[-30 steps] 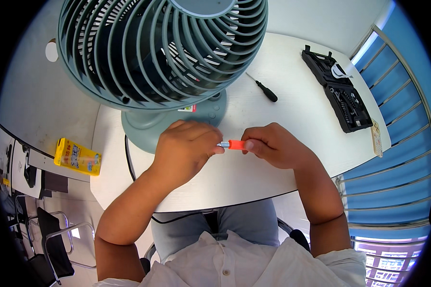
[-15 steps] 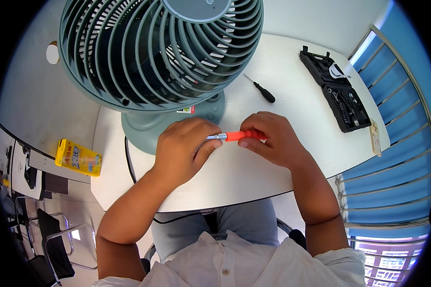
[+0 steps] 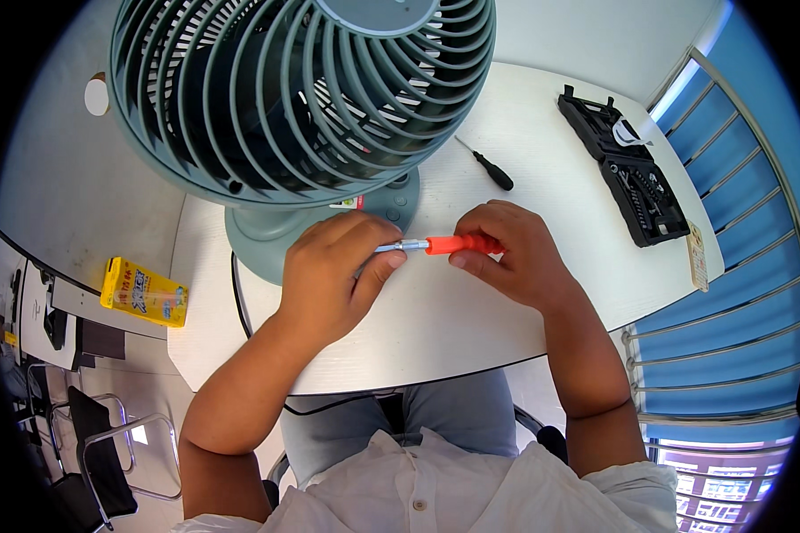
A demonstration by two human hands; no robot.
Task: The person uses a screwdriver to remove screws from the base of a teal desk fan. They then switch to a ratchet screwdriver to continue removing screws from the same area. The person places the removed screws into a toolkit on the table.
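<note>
Between my hands, just in front of the fan base, a screwdriver (image 3: 442, 245) with a ribbed red handle and silver metal shaft lies almost level. My right hand (image 3: 513, 251) is closed round the handle's right end. With thumb and fingers my left hand (image 3: 338, 266) pinches the metal shaft, and its far end is hidden in that hand. Beyond them stands a large grey-green fan (image 3: 267, 115) with a curved-bar grille; its round base (image 3: 262, 244) has buttons on it. A second screwdriver (image 3: 492, 171), black-handled and thin, lies beyond my right hand.
An unfolded black tool case (image 3: 636, 200) with small metal tools sits at the table's right, beside a pale remote control (image 3: 698, 258). At the left edge is a yellow carton (image 3: 144, 293). A black cable (image 3: 239, 298) runs from behind the base to the front edge. Metal railings (image 3: 729, 329) border the right.
Both hands and the red-handled screwdriver have shifted slightly up and apart. More of the silver shaft shows between my left fingers and the handle.
</note>
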